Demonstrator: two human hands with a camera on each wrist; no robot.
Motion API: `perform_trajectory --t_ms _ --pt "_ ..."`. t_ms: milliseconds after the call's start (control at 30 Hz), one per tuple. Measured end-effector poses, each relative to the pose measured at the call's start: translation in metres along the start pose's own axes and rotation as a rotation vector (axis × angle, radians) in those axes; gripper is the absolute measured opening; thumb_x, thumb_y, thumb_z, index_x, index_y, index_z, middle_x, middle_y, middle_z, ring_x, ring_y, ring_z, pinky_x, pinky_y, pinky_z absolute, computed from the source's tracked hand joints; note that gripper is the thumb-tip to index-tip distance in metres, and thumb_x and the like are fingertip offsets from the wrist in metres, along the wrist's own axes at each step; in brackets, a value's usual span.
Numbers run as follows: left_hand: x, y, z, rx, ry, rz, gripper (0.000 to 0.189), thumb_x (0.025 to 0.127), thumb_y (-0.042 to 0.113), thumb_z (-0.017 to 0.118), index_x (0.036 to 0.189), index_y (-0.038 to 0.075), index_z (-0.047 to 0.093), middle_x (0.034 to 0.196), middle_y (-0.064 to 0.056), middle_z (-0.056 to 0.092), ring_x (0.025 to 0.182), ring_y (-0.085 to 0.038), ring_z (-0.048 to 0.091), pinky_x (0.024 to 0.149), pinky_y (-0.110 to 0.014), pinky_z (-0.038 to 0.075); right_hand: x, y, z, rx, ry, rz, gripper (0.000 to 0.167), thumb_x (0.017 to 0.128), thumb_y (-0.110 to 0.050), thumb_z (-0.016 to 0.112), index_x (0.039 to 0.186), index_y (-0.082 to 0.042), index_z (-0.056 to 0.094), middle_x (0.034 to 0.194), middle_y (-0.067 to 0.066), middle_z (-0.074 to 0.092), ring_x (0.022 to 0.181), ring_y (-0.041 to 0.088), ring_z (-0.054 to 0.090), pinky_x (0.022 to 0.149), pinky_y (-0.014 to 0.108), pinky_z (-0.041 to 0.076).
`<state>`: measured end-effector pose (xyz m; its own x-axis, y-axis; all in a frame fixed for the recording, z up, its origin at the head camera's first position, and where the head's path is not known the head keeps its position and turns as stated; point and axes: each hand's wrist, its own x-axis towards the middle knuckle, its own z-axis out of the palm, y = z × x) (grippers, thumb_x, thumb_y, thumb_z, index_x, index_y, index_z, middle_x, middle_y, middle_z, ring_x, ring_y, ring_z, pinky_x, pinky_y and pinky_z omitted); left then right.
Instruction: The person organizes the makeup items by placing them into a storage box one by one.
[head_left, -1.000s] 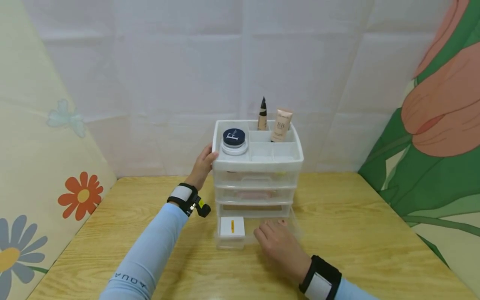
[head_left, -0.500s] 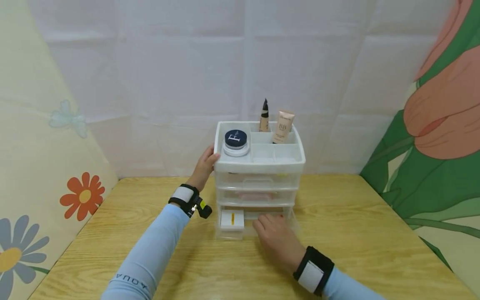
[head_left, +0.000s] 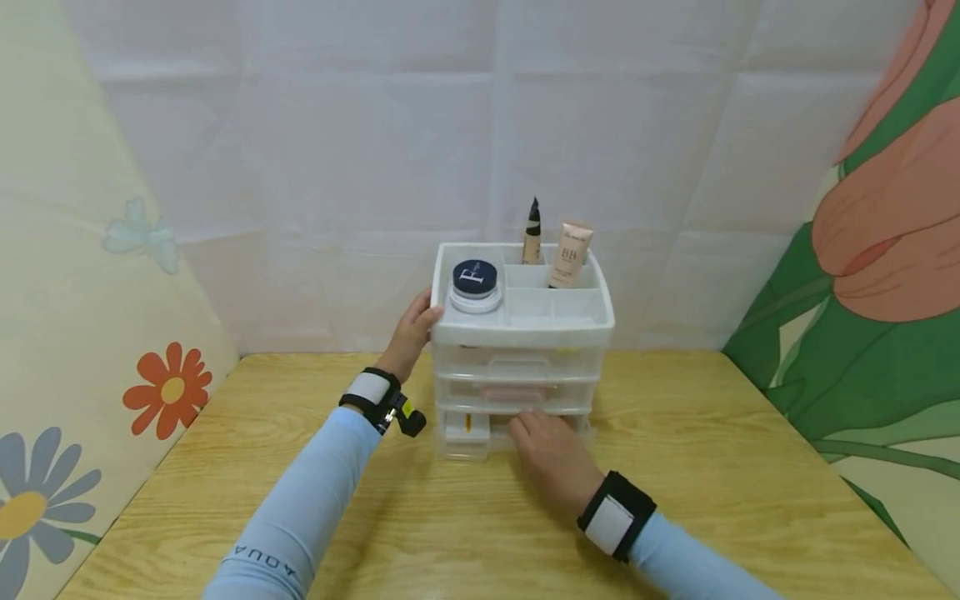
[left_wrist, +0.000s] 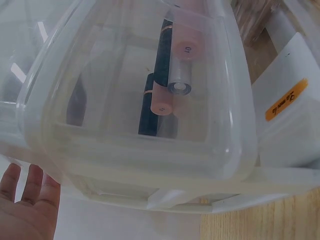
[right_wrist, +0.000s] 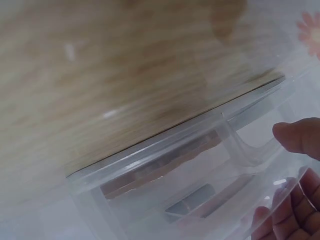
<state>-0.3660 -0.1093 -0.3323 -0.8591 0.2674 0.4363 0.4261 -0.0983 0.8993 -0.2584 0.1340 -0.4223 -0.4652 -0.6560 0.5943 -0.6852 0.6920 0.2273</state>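
A white and clear plastic drawer organizer [head_left: 525, 336] stands on the wooden table. My left hand [head_left: 408, 337] rests against its left side near the top rim, the thumb at the front corner. In the left wrist view its fingers [left_wrist: 35, 185] lie fairly straight against the side. My right hand [head_left: 555, 462] holds the front of the bottom drawer [head_left: 465, 455], which sticks out slightly. In the right wrist view the thumb [right_wrist: 295, 137] is near the drawer's handle cutout and the fingers curl beyond the clear wall. A white box [left_wrist: 282, 120] with an orange label sits in this drawer's left part.
On the organizer's top tray stand a dark-lidded round jar [head_left: 474, 279], a BB cream tube [head_left: 571, 254] and a black-tipped beige tube [head_left: 532, 243]. Several lipstick-like tubes [left_wrist: 165, 70] show through clear plastic. A white cloth [head_left: 337, 167] hangs behind the table [head_left: 675, 467].
My right hand has moved forward, and the bottom drawer has slid most of the way into the organizer with the white box inside. My left hand stays at the organizer's side.
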Motion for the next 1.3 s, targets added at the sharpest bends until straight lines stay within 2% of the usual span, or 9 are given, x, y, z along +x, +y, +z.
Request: perform_trajectory --t_ms 133,333,567,733,933,1100,1300 --pt "0.000 0.000 0.001 -0.003 0.008 -0.004 0.061 0.096 0.023 0.043 0.151 0.001 0.028 0.146 -0.021 0.038 0.118 -0.026 0.044 0.095 -0.038 0.041 0.002 0.005 0.003 -0.014 0.001 0.001 0.019 0.073 0.003 0.061 0.088 -0.004 0.054 0.080 0.004 0.049 0.072 0.020 0.052 0.058 0.033 0.043" --pt "-0.001 0.002 0.002 0.007 0.016 -0.005 0.064 0.094 0.027 0.044 0.151 0.001 0.028 0.146 -0.021 0.039 0.117 -0.026 0.045 0.094 -0.039 0.041 0.006 0.010 0.009 -0.046 -0.003 0.005 0.019 0.073 0.008 0.059 0.088 -0.003 0.054 0.082 0.007 0.053 0.075 0.022 0.054 0.064 0.034 0.047" --pt "-0.001 0.000 0.001 0.017 0.008 -0.002 0.066 0.093 0.029 0.044 0.151 0.001 0.028 0.145 -0.021 0.039 0.118 -0.027 0.045 0.095 -0.041 0.041 0.009 0.011 0.011 -0.118 0.003 0.004 0.024 0.072 0.009 0.068 0.089 -0.003 0.056 0.084 0.008 0.055 0.076 0.022 0.054 0.062 0.032 0.047" --pt "0.000 0.000 0.001 0.016 0.010 0.005 0.067 0.093 0.031 0.044 0.151 0.001 0.028 0.145 -0.021 0.039 0.116 -0.026 0.046 0.093 -0.039 0.042 0.010 0.012 0.012 -0.123 -0.014 -0.001 0.020 0.075 0.010 0.062 0.091 -0.001 0.056 0.085 0.011 0.056 0.077 0.025 0.055 0.064 0.035 0.049" --pt "0.000 0.000 0.002 0.012 0.009 -0.001 0.066 0.093 0.031 0.044 0.151 0.003 0.028 0.146 -0.021 0.038 0.117 -0.026 0.045 0.095 -0.040 0.042 0.011 0.013 0.014 -0.178 0.015 -0.021 0.017 0.075 0.008 0.061 0.089 -0.001 0.055 0.085 0.010 0.055 0.075 0.025 0.055 0.063 0.035 0.048" --pt "-0.001 0.000 0.002 0.007 0.006 0.002 0.063 0.095 0.028 0.044 0.151 0.004 0.029 0.145 -0.020 0.039 0.118 -0.027 0.045 0.097 -0.043 0.041 0.011 0.014 0.017 -0.192 0.030 -0.032 0.013 0.077 0.007 0.055 0.088 0.000 0.055 0.084 0.011 0.056 0.073 0.026 0.055 0.063 0.035 0.049" --pt "-0.002 0.000 0.002 0.003 0.013 0.006 0.061 0.095 0.025 0.043 0.151 0.002 0.029 0.146 -0.020 0.038 0.120 -0.027 0.043 0.099 -0.043 0.039 0.011 0.014 0.019 -0.209 0.052 -0.034 0.014 0.076 0.008 0.058 0.087 -0.001 0.055 0.084 0.011 0.056 0.074 0.026 0.057 0.065 0.036 0.050"
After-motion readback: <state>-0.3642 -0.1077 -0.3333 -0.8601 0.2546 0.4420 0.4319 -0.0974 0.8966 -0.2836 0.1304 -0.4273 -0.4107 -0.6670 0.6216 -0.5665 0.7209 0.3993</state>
